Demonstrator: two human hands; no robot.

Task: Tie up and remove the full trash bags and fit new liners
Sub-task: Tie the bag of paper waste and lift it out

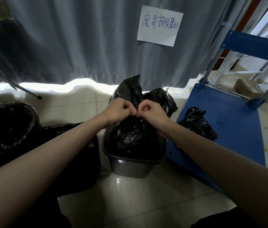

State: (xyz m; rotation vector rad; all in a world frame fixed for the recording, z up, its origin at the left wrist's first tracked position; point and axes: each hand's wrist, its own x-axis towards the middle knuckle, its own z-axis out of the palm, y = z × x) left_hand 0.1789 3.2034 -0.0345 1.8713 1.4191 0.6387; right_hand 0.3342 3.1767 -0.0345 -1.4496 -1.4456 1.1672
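At the far left a round bin with a black liner (6,122) stands on the tiled floor (146,191), and a full black bag (80,155) lies just beside it. In the middle, a grey rectangular bin (130,167) holds a black trash bag (130,137) whose gathered top rises above the rim. The left hand (120,111) and the right hand (149,112) meet over it, knuckles nearly touching, each with fingers curled tight and pinching the bag's plastic. Behind hangs a grey curtain (80,38) bearing a handwritten paper sign (160,25). To the right, a small tied black bag (197,122) sits on a blue platform cart (238,129).
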